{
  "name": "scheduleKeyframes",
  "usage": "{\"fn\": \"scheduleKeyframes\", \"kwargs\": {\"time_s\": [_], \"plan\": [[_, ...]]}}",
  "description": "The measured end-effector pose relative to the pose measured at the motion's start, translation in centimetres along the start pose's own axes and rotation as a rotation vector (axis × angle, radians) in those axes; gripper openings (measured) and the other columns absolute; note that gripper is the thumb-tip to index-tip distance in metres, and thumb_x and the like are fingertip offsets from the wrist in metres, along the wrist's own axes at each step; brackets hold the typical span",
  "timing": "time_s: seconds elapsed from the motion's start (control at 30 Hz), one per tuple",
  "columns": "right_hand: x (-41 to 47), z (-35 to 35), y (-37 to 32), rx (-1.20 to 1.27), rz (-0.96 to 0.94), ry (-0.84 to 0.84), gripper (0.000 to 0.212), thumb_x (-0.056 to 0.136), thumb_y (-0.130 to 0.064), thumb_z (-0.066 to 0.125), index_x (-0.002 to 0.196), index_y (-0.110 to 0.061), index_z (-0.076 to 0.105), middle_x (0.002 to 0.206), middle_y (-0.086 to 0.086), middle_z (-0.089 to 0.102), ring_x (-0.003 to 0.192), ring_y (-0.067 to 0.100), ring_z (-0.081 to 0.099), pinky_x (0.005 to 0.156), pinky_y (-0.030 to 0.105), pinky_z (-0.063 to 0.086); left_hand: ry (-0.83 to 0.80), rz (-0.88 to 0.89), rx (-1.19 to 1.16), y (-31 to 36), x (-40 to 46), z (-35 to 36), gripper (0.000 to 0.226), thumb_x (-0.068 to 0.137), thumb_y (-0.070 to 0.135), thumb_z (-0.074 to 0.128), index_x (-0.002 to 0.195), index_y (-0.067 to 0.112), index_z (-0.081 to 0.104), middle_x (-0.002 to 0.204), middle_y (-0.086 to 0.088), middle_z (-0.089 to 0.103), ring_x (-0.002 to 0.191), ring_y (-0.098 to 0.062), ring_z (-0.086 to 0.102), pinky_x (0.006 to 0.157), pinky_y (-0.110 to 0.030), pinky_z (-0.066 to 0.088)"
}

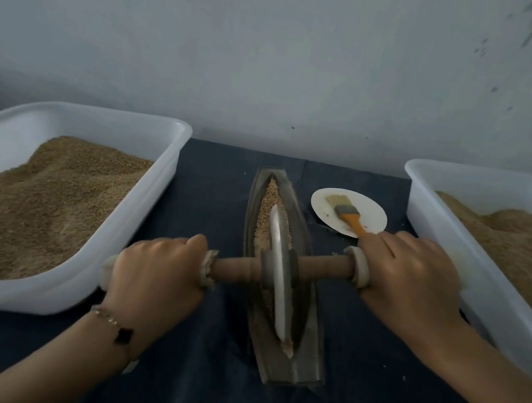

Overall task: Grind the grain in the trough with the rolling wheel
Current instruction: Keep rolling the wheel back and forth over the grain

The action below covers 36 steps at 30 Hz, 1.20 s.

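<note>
Between two white tubs, the wheel (277,270) stands in the trough (271,354) on grain (269,202); left hand (155,274) and right hand (407,277) each grip its axle (323,268).

We see the trough (275,354) in the middle of the counter (218,195), the rolling wheel (277,270) in it, a tub (52,295) to its left, another tub (433,203) right, and a brush (346,212) on a plate (371,212) between trough and right tub.

We find a small grain-processing workroom: white tubs (64,208) of grain flank a cloth-covered counter (211,194) against a scuffed wall (277,50).
</note>
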State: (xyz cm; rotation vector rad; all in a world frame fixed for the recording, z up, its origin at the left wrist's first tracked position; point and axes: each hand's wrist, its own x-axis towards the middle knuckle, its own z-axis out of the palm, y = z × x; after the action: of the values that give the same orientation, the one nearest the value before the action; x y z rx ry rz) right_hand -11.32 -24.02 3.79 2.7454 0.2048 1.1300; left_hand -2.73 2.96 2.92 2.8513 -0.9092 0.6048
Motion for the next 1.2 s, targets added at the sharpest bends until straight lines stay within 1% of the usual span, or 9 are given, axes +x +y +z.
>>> {"fn": "scheduleKeyframes", "kwargs": {"time_s": [0.07,0.23,0.4,0.5,0.63,0.73,0.93,1.13,1.2], "plan": [[-0.5,-1.1,-0.1,0.027,0.002,-0.026,0.025,0.06,-0.004,0.078,0.063,-0.01,0.054,0.055,0.004,0.05,0.048,0.022,0.044,0.047,0.029,0.03,-0.002,0.014,0.003,0.3,-0.7,-1.2,0.046,0.049,0.022,0.084,0.055,0.023,0.039,0.041,0.01,0.038,0.032,-0.01,0.032,0.042,-0.011,0.004],[-1.3,-0.6,-0.1,0.046,0.043,-0.035,0.019,0.059,-0.004,0.075,0.061,-0.011,0.057,0.053,0.003,0.05,0.046,0.022,0.044,0.044,0.03,0.035,0.086,0.058,0.015,0.6,-0.1,-1.3,0.04,0.04,0.017,0.082,0.051,0.018,0.044,0.04,0.007,0.042,0.03,-0.017,0.041,0.049,-0.011,0.0],[-0.9,3.8,1.1,0.013,0.079,0.046,0.021,0.079,-0.015,0.062,0.06,-0.009,0.056,0.052,0.006,0.05,0.044,0.023,0.045,0.043,0.031,0.036,0.148,0.058,0.003,0.2,2.9,1.2,0.038,0.048,0.01,0.081,0.05,0.015,0.043,0.039,0.002,0.041,0.032,-0.018,0.038,0.048,-0.015,0.006],[1.3,6.5,2.0,-0.006,0.105,0.035,0.014,0.074,-0.012,0.064,0.063,-0.006,0.057,0.054,0.009,0.053,0.046,0.028,0.049,0.045,0.033,0.04,0.14,0.038,0.021,-0.5,5.6,3.1,0.035,0.057,0.012,0.08,0.054,0.015,0.045,0.044,0.001,0.045,0.037,-0.018,0.041,0.045,-0.021,0.022],[5.3,9.1,3.5,-0.023,0.107,-0.026,0.018,0.063,-0.008,0.074,0.064,-0.005,0.056,0.057,0.011,0.056,0.049,0.029,0.052,0.048,0.032,0.038,0.012,-0.114,0.136,-1.5,9.9,4.7,0.021,0.088,0.033,0.052,0.074,0.023,0.04,0.066,0.008,0.043,0.061,-0.012,0.043,0.058,-0.026,0.032],[7.6,10.4,4.5,-0.031,0.14,-0.085,0.025,0.061,-0.01,0.075,0.064,-0.01,0.05,0.056,0.007,0.054,0.048,0.026,0.047,0.05,0.029,0.03,-0.039,-0.174,0.072,-2.0,12.4,5.2,0.018,0.09,0.034,0.047,0.077,0.023,0.043,0.068,0.007,0.044,0.065,-0.016,0.046,0.062,-0.028,0.033],[7.3,11.0,4.5,0.001,0.231,-0.084,0.022,0.063,-0.006,0.07,0.065,-0.012,0.049,0.056,0.006,0.054,0.05,0.019,0.036,0.052,0.03,0.027,0.045,-0.152,0.177,-1.7,13.2,5.2,0.023,0.09,0.037,0.044,0.073,0.022,0.042,0.063,0.007,0.041,0.061,-0.015,0.043,0.059,-0.028,0.03],[3.2,6.8,2.3,-0.038,0.272,-0.32,0.019,0.076,-0.021,0.068,0.094,-0.014,0.064,0.081,0.005,0.066,0.074,0.028,0.059,0.064,0.038,0.043,0.015,-0.068,0.195,-0.5,8.6,3.4,0.025,0.087,0.036,0.051,0.071,0.024,0.036,0.06,0.01,0.035,0.058,-0.011,0.039,0.06,-0.026,0.028],[1.6,4.6,1.5,-0.004,0.245,-0.292,0.017,0.068,-0.014,0.075,0.08,-0.012,0.062,0.069,0.005,0.063,0.062,0.029,0.057,0.056,0.039,0.044,0.011,-0.029,0.188,-0.1,6.6,2.2,0.028,0.084,0.036,0.056,0.069,0.024,0.036,0.059,0.01,0.037,0.056,-0.011,0.038,0.058,-0.026,0.029]]}}
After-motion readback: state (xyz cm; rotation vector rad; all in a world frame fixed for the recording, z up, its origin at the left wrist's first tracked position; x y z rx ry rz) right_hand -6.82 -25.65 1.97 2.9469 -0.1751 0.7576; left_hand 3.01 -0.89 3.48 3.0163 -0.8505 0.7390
